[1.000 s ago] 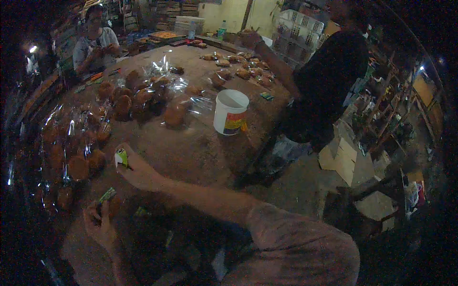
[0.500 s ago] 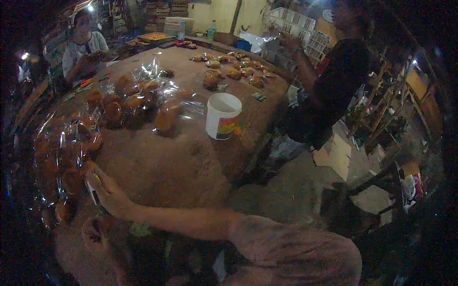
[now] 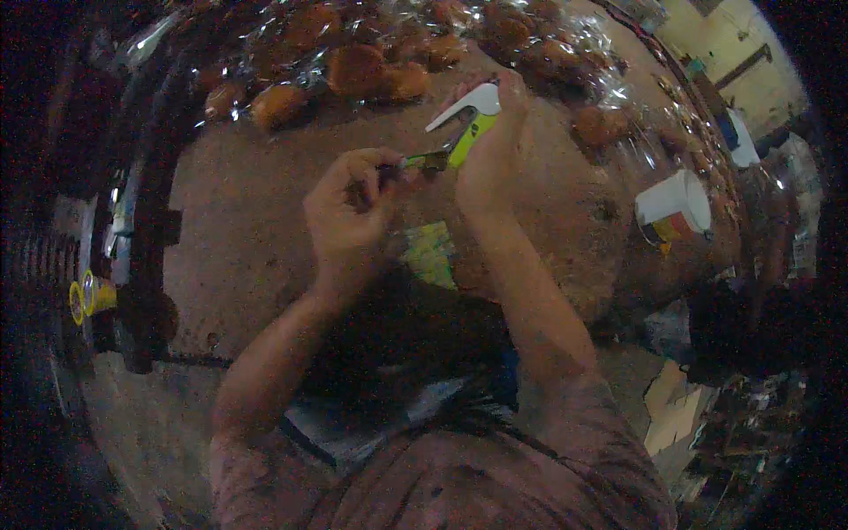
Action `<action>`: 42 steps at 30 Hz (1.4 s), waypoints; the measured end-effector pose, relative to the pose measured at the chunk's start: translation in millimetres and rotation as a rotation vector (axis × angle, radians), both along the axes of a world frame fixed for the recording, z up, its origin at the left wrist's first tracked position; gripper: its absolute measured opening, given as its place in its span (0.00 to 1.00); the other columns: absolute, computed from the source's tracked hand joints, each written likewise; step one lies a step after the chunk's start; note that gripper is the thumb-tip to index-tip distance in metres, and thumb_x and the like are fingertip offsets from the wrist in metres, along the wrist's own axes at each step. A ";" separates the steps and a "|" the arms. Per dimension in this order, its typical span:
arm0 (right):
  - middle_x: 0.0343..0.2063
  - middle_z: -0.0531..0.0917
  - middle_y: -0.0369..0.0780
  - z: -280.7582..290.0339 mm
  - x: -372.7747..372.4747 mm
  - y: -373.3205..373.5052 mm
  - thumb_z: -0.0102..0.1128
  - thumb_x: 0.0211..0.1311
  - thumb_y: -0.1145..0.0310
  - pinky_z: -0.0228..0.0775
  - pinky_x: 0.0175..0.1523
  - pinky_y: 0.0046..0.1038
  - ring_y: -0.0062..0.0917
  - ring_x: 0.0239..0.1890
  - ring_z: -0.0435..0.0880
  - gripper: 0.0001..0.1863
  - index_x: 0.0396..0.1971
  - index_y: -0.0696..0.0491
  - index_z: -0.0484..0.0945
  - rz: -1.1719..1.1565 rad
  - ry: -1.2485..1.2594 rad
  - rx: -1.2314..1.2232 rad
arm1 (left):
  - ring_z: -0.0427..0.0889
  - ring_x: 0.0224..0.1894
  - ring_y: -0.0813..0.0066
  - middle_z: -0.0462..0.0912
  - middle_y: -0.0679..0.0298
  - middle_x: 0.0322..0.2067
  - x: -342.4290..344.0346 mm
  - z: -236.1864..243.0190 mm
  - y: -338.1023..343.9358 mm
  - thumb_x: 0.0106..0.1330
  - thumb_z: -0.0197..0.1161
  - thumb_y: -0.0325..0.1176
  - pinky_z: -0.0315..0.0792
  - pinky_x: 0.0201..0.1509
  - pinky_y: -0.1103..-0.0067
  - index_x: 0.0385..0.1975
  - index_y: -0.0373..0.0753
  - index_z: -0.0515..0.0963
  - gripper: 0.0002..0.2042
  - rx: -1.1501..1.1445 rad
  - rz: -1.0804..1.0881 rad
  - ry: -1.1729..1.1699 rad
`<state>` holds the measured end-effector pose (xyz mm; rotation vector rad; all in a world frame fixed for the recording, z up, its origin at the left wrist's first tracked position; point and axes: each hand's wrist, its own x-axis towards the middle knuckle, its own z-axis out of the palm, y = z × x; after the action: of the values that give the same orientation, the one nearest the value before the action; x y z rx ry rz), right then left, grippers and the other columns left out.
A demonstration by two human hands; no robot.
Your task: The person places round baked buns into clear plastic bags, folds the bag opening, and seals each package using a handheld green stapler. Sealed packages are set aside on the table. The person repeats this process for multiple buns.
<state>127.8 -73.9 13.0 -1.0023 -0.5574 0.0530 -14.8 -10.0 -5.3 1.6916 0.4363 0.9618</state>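
Note:
My right hand (image 3: pixel 493 150) is wrapped round a plier-like hand tool (image 3: pixel 477 132) with one white and one lime-green handle. Its dark jaw end points toward my left hand (image 3: pixel 352 208), which is closed in a pinch. Between those fingertips is a small greenish strip (image 3: pixel 412 162), touching or just at the tool's jaws; the exact contact is too blurred to tell. Beneath and between my hands lies a stack of yellow-green printed slips (image 3: pixel 430 252) at the table's near edge. Beyond them, brown bread buns (image 3: pixel 358 69) lie in clear plastic bags.
The brown table (image 3: pixel 238 203) carries more bagged buns (image 3: pixel 601 126) at the far right. A white bucket (image 3: pixel 673 208) stands near its right edge. Yellow-rimmed containers (image 3: pixel 95 294) show at the left. Another person's dark clothing (image 3: pixel 751 327) shows at the right.
My view has swung left and down, so the bucket now appears farther right. My hands have come to mid-view, with the tool still in my right hand.

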 end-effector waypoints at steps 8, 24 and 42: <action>0.27 0.79 0.39 9.5 -27.2 -3.5 0.35 0.77 0.51 0.75 0.34 0.27 0.24 0.29 0.81 0.20 0.39 0.52 0.70 0.112 -0.107 -0.159 | 0.78 0.41 0.78 0.85 0.60 0.42 -2.4 6.3 4.3 0.59 0.70 0.30 0.74 0.47 0.77 0.24 0.40 0.65 0.15 -0.084 -0.107 -0.096; 0.22 0.76 0.33 6.8 -17.8 4.1 0.59 0.72 0.52 0.67 0.28 0.23 0.16 0.24 0.75 0.19 0.37 0.56 0.77 -0.096 -0.434 -0.335 | 0.77 0.39 0.80 0.83 0.63 0.38 6.2 -4.1 -1.8 0.58 0.68 0.19 0.74 0.46 0.81 0.23 0.38 0.65 0.15 -0.329 -0.179 -0.084; 0.28 0.82 0.45 -32.4 74.3 -29.1 0.59 0.69 0.51 0.76 0.42 0.44 0.46 0.34 0.83 0.20 0.41 0.55 0.76 -0.416 -0.661 -1.019 | 0.78 0.43 0.79 0.81 0.64 0.40 13.8 -8.7 23.8 0.63 0.70 0.25 0.73 0.50 0.79 0.34 0.40 0.71 0.11 -0.332 -0.123 -0.132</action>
<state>202.1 -103.0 -19.4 -2.1487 -0.9384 -0.4200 -1.0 13.8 -13.9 1.3322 0.3761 0.8527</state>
